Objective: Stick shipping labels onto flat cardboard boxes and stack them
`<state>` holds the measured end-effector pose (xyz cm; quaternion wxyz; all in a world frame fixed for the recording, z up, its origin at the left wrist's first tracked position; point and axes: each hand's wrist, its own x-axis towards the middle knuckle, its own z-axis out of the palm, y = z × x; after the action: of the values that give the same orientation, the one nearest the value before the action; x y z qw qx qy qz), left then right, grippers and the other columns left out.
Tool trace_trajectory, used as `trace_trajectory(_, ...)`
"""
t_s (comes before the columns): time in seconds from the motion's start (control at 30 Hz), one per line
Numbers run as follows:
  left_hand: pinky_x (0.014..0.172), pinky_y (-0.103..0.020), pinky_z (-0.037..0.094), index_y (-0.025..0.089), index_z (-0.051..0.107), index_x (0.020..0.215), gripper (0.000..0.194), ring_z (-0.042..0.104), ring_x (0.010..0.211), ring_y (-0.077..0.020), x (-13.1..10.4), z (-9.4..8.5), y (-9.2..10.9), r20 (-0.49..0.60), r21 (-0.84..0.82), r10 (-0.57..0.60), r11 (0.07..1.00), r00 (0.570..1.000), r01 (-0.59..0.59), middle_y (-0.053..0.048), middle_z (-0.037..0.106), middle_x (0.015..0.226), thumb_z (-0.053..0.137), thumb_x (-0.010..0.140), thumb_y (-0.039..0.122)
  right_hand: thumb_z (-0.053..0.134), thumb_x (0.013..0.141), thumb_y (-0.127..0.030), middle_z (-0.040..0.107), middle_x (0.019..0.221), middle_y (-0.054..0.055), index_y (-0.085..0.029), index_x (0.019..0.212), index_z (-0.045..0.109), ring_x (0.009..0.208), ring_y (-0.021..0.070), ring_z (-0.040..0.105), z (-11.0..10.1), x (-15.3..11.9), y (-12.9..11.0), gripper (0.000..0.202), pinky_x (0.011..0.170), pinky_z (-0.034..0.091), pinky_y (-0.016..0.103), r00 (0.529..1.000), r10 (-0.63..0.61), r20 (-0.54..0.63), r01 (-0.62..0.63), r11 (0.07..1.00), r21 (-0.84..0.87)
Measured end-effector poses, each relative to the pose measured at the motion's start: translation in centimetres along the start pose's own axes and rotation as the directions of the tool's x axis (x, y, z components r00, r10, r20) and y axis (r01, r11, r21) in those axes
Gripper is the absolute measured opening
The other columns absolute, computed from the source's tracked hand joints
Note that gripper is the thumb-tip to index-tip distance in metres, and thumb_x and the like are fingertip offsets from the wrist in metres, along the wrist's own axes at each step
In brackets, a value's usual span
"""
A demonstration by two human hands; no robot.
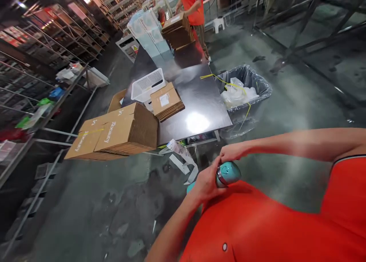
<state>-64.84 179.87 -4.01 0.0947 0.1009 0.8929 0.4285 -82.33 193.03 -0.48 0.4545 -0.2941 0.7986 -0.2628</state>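
A teal, smooth, rounded object (230, 172) with a shiny metal band, shaped like a bottle, lies against the front of my orange shirt. Around it wraps my left hand (206, 182), and another teal end (190, 187) shows past the wrist. My right hand (233, 151) comes in from the right, its fingers bent down at the object's far side beside my left fingers. What the right fingertips grip, if anything, is hidden. Beyond my hands, a curled white paper strip (183, 150) with printed labels hangs by the table's near end.
A dark shiny table (197, 98) carries a white basket (148, 84), flat cardboard boxes (166, 100) and pale blue boxes (150, 29). Stacked cartons (114, 132) stand at its near left corner, a lined bin (243, 88) at its right. A person in orange (193, 6) works at the far end.
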Motion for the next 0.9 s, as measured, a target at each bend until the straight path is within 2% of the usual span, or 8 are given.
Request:
trace_trajectory(0.07, 0.091, -0.042, 0.054, 0.02, 0.007, 0.156, 0.116, 0.064, 0.114, -0.0321, -0.3, 0.3, 0.1, -0.066, -0.075, -0.117, 0.991, 0.991, 0.112, -0.016, 0.061, 0.132, 0.078, 0.067, 0.038, 0.067, 0.074, -0.032, 0.064, 0.061, 0.007, -0.017, 0.06, 0.068, 0.063, 0.0234, 0.062, -0.4, -0.1, -1.7, 0.02, 0.063, 0.043, 0.034, 0.993, -0.079, 0.091, 0.097, 0.97, -0.222)
trace_trajectory(0.17, 0.09, -0.043, 0.053, 0.02, 0.002, 0.157, 0.121, 0.064, 0.113, -0.0326, 0.1, 1.3, -0.4, -0.151, -0.123, -0.225, 0.971, 0.963, 0.207, -0.015, 0.064, 0.128, 0.08, 0.066, 0.037, 0.058, 0.084, -0.031, 0.069, 0.081, 0.013, -0.016, 0.075, 0.073, 0.078, 0.028, 0.065, -0.9, -0.9, -4.2, 0.023, 0.07, 0.044, 0.036, 0.967, -0.21, 0.142, 0.254, 0.799, -0.546)
trace_trajectory(0.3, 0.097, -0.044, 0.05, 0.02, 0.003, 0.157, 0.119, 0.061, 0.12, -0.032, 0.5, 1.9, -2.1, -0.248, -0.293, -0.453, 0.878, 0.856, 0.38, -0.016, 0.06, 0.135, 0.08, 0.068, 0.038, 0.068, 0.075, -0.019, 0.068, 0.09, 0.012, -0.019, 0.087, 0.072, 0.082, 0.0259, 0.064, -1.1, -2.3, -5.8, 0.013, 0.071, 0.041, 0.033, 0.922, -0.335, 0.194, 0.38, 0.696, -0.609)
trace_trajectory(0.37, 0.1, -0.043, 0.048, 0.019, 0.006, 0.156, 0.114, 0.06, 0.121, -0.0302, 0.2, 1.8, -2.9, -0.291, -0.379, -0.549, 0.818, 0.784, 0.433, -0.015, 0.06, 0.135, 0.079, 0.071, 0.038, 0.068, 0.071, -0.012, 0.067, 0.089, 0.011, -0.019, 0.085, 0.071, 0.082, 0.0248, 0.063, -1.3, -2.7, -5.2, 0.016, 0.07, 0.04, 0.031, 0.917, -0.37, 0.147, 0.379, 0.7, -0.605)
trace_trajectory(0.5, 0.112, -0.041, 0.039, 0.025, 0.006, 0.156, 0.111, 0.048, 0.135, -0.0256, -0.8, 1.4, -3.5, -0.41, -0.39, -0.473, 0.864, 0.78, 0.319, -0.013, 0.044, 0.151, 0.078, 0.073, 0.034, 0.066, 0.076, -0.019, 0.065, 0.09, 0.011, -0.018, 0.081, 0.067, 0.078, 0.0224, 0.061, -2.2, -1.9, -1.2, 0.005, 0.064, 0.035, 0.029, 0.956, -0.292, -0.004, 0.234, 0.776, -0.586)
trace_trajectory(0.7, 0.119, -0.042, 0.029, 0.025, 0.018, 0.154, 0.099, 0.032, 0.146, -0.0256, -0.8, 0.6, -3.6, -0.528, -0.278, -0.369, 0.926, 0.765, 0.254, -0.013, 0.031, 0.158, 0.076, 0.075, 0.035, 0.062, 0.08, -0.037, 0.062, 0.075, 0.004, -0.02, 0.07, 0.059, 0.065, 0.0167, 0.054, -1.0, -0.1, 6.9, 0.019, 0.056, 0.028, 0.026, 0.985, -0.116, -0.131, 0.066, 0.941, -0.333)
trace_trajectory(0.8, 0.118, -0.044, 0.031, 0.025, 0.034, 0.146, 0.081, 0.036, 0.143, -0.0264, -0.6, -0.6, -3.0, -0.543, -0.193, -0.294, 0.955, 0.787, 0.224, -0.012, 0.04, 0.152, 0.074, 0.076, 0.033, 0.058, 0.079, -0.044, 0.057, 0.068, 0.001, -0.02, 0.07, 0.056, 0.063, 0.0157, 0.05, 1.6, -0.1, 8.8, 0.026, 0.058, 0.032, 0.026, 0.984, -0.069, -0.162, 0.062, 0.997, -0.047)
trace_trajectory(0.9, 0.113, -0.042, 0.037, 0.024, 0.045, 0.136, 0.065, 0.048, 0.132, -0.0255, -0.4, -2.5, -2.1, -0.514, -0.143, -0.262, 0.965, 0.817, 0.219, -0.011, 0.052, 0.139, 0.072, 0.077, 0.033, 0.056, 0.08, -0.054, 0.05, 0.065, -0.003, -0.02, 0.076, 0.054, 0.059, 0.0129, 0.045, 4.3, 0.0, 9.2, 0.034, 0.055, 0.034, 0.025, 0.981, -0.049, -0.189, 0.106, 0.946, 0.307)
